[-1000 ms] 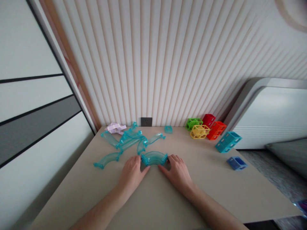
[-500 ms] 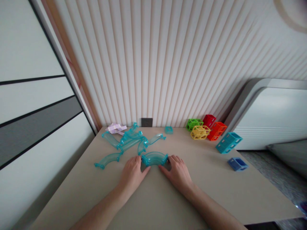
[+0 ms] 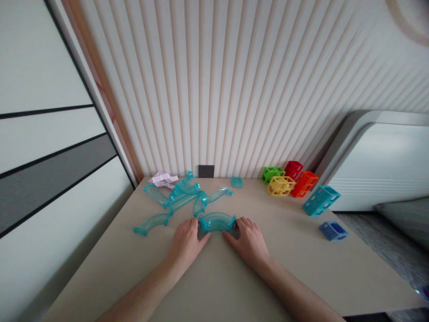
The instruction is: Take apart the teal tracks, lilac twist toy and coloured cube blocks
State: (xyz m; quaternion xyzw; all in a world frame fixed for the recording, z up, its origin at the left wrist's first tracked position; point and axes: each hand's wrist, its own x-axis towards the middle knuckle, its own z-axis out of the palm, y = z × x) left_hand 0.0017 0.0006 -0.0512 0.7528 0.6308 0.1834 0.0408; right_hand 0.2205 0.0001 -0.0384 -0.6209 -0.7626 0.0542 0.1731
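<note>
A curved, see-through teal track piece (image 3: pixel 217 221) lies on the table between my hands, its bend arching away from me. My left hand (image 3: pixel 187 237) grips its left end, the thumb along the near side and the fingers behind. At the other end my right hand (image 3: pixel 248 237) holds it the same way, thumb in front. Some fingertips are hidden behind the piece. Just beyond, to the left, several more teal track pieces (image 3: pixel 183 203) lie in a loose heap. One curved track piece (image 3: pixel 153 222) rests apart from the heap, left of my left hand.
At the table's (image 3: pixel 208 277) back left are pale purple pieces (image 3: pixel 164 180). A small teal square (image 3: pixel 236 182) lies near the wall socket (image 3: pixel 206 171). On the right stand green (image 3: pixel 272 174), yellow (image 3: pixel 280 186), red (image 3: pixel 293 170), orange (image 3: pixel 304 184), teal (image 3: pixel 321 200) and blue (image 3: pixel 334 230) open-frame blocks.
The whole view has shifted very slightly. Both hands keep their hold on the curved track piece, and nothing on the table has visibly moved.
</note>
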